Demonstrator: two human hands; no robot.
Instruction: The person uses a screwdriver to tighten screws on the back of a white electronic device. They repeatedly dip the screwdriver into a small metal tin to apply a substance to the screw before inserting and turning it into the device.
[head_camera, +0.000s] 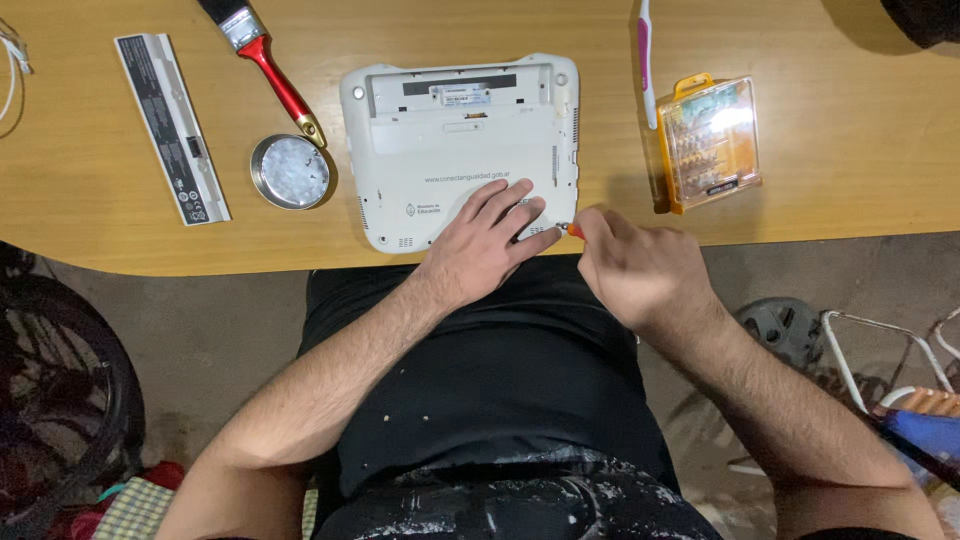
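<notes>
Two hands work at the near right corner of the white laptop (460, 150), which lies bottom-up on the wooden counter (800, 200). I see my left hand (487, 243) spread flat on the laptop's underside, fingers fanned, pressing it down. My right hand (640, 270) is curled shut around a small screwdriver (572, 230); only its orange collar and metal tip show, and the tip meets the laptop's corner. I judge the step in hand to be turning a screw at that corner. The next move calls for keeping the tip seated and square while twisting, with the laptop held steady. Left of the laptop sit a round metal tin (290, 172), a red-handled paintbrush (262, 55) and a long white battery pack (172, 127). Right of it lie a pink-and-white toothbrush (646, 60) and an orange bit case (709, 140).
</notes>
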